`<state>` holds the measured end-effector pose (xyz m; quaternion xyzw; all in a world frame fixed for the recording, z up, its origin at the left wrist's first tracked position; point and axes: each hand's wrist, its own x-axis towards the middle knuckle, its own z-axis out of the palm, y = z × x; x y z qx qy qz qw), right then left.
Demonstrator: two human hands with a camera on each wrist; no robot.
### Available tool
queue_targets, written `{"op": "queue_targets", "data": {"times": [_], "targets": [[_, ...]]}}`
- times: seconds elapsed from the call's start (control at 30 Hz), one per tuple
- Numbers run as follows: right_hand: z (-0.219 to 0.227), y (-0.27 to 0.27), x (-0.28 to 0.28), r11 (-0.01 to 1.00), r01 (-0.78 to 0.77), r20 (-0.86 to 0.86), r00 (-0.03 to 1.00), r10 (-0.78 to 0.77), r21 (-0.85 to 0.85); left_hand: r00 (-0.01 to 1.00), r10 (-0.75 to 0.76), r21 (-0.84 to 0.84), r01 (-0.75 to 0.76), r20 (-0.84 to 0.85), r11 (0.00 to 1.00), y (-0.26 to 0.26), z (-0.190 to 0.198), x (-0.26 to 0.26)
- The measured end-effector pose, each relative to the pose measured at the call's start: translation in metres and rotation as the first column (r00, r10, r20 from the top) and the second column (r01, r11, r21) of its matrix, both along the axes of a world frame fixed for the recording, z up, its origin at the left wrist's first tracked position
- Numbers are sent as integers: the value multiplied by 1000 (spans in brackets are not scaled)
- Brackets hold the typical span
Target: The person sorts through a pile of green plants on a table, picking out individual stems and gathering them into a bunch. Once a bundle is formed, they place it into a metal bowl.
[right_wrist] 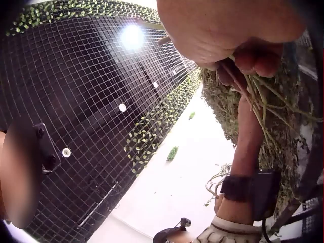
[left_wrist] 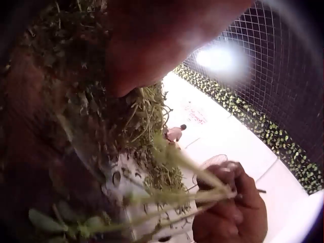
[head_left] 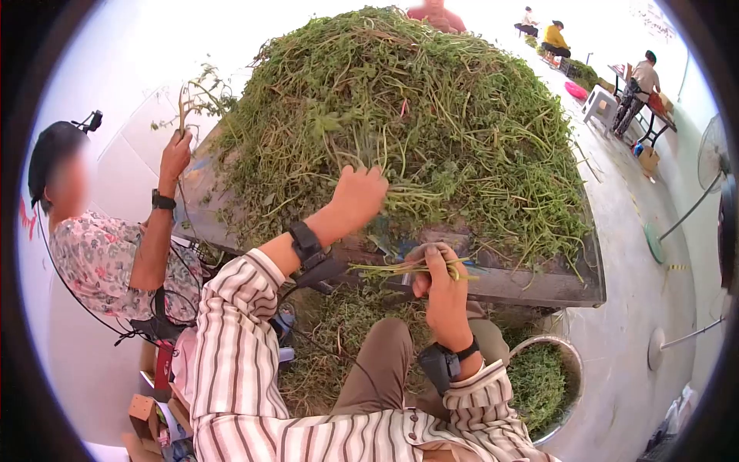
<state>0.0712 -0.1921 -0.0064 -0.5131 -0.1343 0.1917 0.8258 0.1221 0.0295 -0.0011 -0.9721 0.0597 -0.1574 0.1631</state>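
A big heap of leafy green stems (head_left: 431,92) covers the table in front of me. My left hand (head_left: 358,194) is at the heap's near side, back of the hand up and fingers curled down into the stems; a blurred leafy sprig (head_left: 329,127) rises beside its fingers. Nearer to my body, my right hand (head_left: 446,296) pinches a small bunch of thin stems (head_left: 389,269) between thumb and fingers. In the right wrist view those stems (right_wrist: 260,104) hang out from under the curled fingers. The left fingertips are hidden in the head view.
A dark table edge (head_left: 539,285) runs below the heap. A round tub (head_left: 573,369) of greens stands by my right knee, with more greens (head_left: 323,346) under the table. Another person (head_left: 108,254) sits at left, holding a sprig. Fans (head_left: 712,158) stand at right.
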Motion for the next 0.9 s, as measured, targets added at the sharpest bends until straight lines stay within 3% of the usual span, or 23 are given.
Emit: {"op": "queue_targets", "data": {"times": [0.13,0.17,0.2,0.27,0.3,0.33,0.4,0.47,0.53,0.57,0.63,0.67,0.73,0.77,0.83,0.87,0.9], "targets": [[0,0,0,1000,12,4,1000,-12,18,986,-127,-42,123,-108,992,-22,-24,-20],[-1,0,0,1000,3,19,1000,-3,20,972,-83,-101,62,-219,993,-27,-14,-21],[-1,1,0,1000,4,13,1000,-5,20,971,-85,-101,63,-225,993,-27,-6,-20],[0,3,-2,1000,-13,-9,1000,13,14,947,-100,-413,-36,-305,910,-21,4,-13],[0,4,-3,1000,-17,-11,1000,18,12,924,-199,-535,-8,-328,845,-13,8,-9],[1,4,-3,1000,-21,-14,1000,22,16,924,-197,-536,-11,-329,844,-1,14,-3],[1,3,-2,1000,-21,-21,1000,22,21,709,-496,-710,-10,-502,704,11,53,6],[2,1,1,1000,-14,-6,1000,14,4,693,-448,-771,-248,-564,587,23,86,11],[2,0,1,1000,-5,-5,1000,5,-8,817,-408,-888,-248,-407,388,46,93,21],[3,-1,1,1000,-2,1,1000,2,-17,816,-410,-888,-249,-407,386,51,98,24],[8,0,-1,999,4,-11,1000,-4,-33,935,-141,-918,-276,-325,284,57,114,30],[10,-1,-2,999,8,-23,1000,-10,-47,935,-145,-919,-275,-324,281,67,111,38],[10,-3,0,998,-9,-12,1000,8,-68,985,81,-914,-170,-151,367,93,103,58],[10,-4,1,996,-30,-2,1000,30,-86,986,77,-916,-169,-151,365,101,104,62],[11,-2,2,997,-20,-12,1000,19,-78,950,309,-777,-235,-55,584,116,105,71],[10,-3,2,997,-15,-30,999,13,-70,950,306,-779,-239,-63,580,128,105,77],[9,-3,2,997,-13,-38,999,10,-75,913,388,-637,-374,-126,674,140,107,82]]}}
